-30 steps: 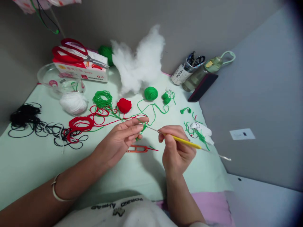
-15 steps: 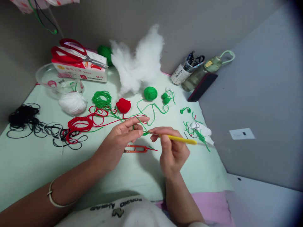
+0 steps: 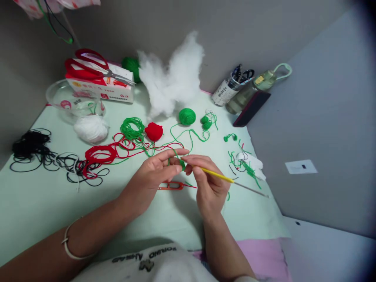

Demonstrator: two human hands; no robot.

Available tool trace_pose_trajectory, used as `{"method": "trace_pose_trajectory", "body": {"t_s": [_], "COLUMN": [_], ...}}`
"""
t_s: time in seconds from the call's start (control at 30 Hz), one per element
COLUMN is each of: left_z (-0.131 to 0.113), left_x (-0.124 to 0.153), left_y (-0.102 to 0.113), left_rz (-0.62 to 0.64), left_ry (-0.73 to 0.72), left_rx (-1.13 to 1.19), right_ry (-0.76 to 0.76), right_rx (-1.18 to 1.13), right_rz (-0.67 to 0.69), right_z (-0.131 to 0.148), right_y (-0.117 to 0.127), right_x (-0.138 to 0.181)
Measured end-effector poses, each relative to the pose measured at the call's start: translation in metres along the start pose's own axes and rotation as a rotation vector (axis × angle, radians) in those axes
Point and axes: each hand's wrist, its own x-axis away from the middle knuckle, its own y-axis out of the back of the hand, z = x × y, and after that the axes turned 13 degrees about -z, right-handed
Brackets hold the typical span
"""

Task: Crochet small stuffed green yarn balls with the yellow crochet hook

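My left hand (image 3: 152, 176) pinches a small piece of green crochet work (image 3: 182, 163) between thumb and fingers, with green yarn (image 3: 190, 135) trailing from it across the cloth. My right hand (image 3: 207, 184) is closed round a yellow-handled crochet hook (image 3: 219, 176), its fingertips meeting the left hand's at the green piece. The hook's metal end sticks out to the right. Both hands hover just above the pale green cloth (image 3: 44, 196).
Orange thread snips (image 3: 172, 186) lie under my hands. Behind them are a red yarn ball (image 3: 154, 131), a green yarn ball (image 3: 187, 116), loose red, green and black yarn, white stuffing (image 3: 173, 82), red scissors (image 3: 94, 68) on a box, a pen cup (image 3: 227, 88) and a bottle (image 3: 255, 88).
My right hand has slid left along the hook until its fingertips meet the left hand at the green piece. The coil of green yarn has shifted slightly right.
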Motion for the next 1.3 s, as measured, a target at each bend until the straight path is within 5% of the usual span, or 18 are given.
{"method": "trace_pose_trajectory", "body": {"t_s": [0.13,0.27,0.4,0.5,0.83,1.3], "left_z": [0.005,0.005,0.001,0.0,0.001,0.002], "left_x": [-0.001,-0.005,-0.008,-0.007,-0.003,-0.004], "left_y": [-0.001,-0.001,0.001,0.001,-0.001,-0.001], "left_rz": [-0.05,-0.011,-0.057,-0.073,-0.059,-0.101], "left_ry": [-0.018,0.111,0.111,0.034,-0.017,0.029], "left_rx": [-0.002,0.114,0.161,0.07,-0.036,0.069], "right_ry": [0.212,0.386,0.105,-0.054,-0.192,-0.147], "right_rx": [0.255,0.443,0.1,-0.072,-0.179,-0.143], "right_rz": [0.043,0.07,-0.109,-0.076,-0.106,-0.123], "right_z": [0.0,0.002,0.003,0.002,-0.001,0.0], "right_y": [0.002,0.006,0.005,0.001,0.005,0.003], "right_x": [0.008,0.011,0.003,-0.002,-0.003,-0.001]}}
